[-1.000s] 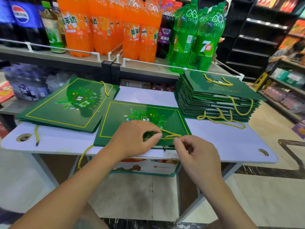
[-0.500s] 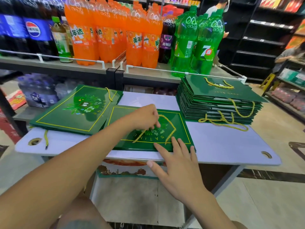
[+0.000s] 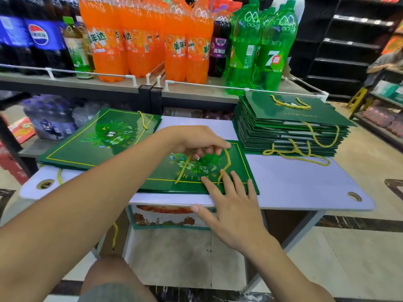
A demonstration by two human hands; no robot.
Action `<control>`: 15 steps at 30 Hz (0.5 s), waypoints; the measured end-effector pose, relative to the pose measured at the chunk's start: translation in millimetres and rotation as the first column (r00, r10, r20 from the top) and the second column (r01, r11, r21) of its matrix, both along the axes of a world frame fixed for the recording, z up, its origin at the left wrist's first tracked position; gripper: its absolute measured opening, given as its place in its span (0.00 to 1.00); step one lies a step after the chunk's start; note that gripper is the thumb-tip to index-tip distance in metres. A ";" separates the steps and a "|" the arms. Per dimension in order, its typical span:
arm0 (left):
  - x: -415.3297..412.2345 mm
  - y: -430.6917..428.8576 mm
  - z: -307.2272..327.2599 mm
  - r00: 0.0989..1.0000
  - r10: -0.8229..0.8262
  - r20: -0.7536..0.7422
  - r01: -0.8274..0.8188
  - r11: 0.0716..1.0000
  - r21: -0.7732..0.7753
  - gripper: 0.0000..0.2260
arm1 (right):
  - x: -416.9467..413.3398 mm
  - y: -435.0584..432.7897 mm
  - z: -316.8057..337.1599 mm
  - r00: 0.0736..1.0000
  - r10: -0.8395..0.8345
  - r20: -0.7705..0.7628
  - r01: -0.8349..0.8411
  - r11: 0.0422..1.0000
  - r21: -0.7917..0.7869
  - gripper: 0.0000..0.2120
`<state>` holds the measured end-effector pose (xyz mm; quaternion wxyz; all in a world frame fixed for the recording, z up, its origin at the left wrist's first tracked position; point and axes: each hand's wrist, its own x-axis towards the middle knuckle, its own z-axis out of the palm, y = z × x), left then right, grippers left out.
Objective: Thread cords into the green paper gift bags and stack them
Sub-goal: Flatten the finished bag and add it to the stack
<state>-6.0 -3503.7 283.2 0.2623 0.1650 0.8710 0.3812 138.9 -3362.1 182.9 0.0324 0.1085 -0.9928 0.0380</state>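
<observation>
A flat green gift bag (image 3: 239,171) lies at the front middle of the white table (image 3: 305,188). Its yellow cord (image 3: 183,168) loops up from two holes near the front edge. My left hand (image 3: 200,142) pinches the top of that loop above the bag's printed flowers. My right hand (image 3: 231,203) lies flat with spread fingers on the bag's near edge. A tall stack of corded green bags (image 3: 290,131) stands at the back right. A lower pile of green bags (image 3: 98,142) lies at the left.
A shelf behind the table holds orange soda bottles (image 3: 141,40), green 7-Up bottles (image 3: 261,51) and Pepsi bottles (image 3: 37,38). Under the table stands a printed carton (image 3: 165,216). A person (image 3: 386,64) sits far right. My knee (image 3: 109,280) shows at the bottom.
My left hand has drawn the cord away from the near edge into a loop over the bag. My right hand let go of the cord and now presses flat on the bag.
</observation>
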 end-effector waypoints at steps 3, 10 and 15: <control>-4.3 2.3 -6.4 0.999 0.053 0.007 -0.053 0.997 0.064 0.11 | -7.7 -1.1 1.0 0.998 -0.005 -0.057 0.003 1.000 -0.030 0.41; 3.0 10.8 -11.5 0.997 -0.025 -0.077 0.018 0.995 -0.093 0.17 | -12.7 -3.2 -12.5 0.996 -0.004 -0.089 0.007 0.999 0.032 0.38; -5.2 12.8 -12.6 0.980 0.115 -0.165 -0.108 0.993 0.047 0.12 | -14.0 -2.9 -12.6 0.997 0.001 -0.078 0.001 1.000 0.026 0.41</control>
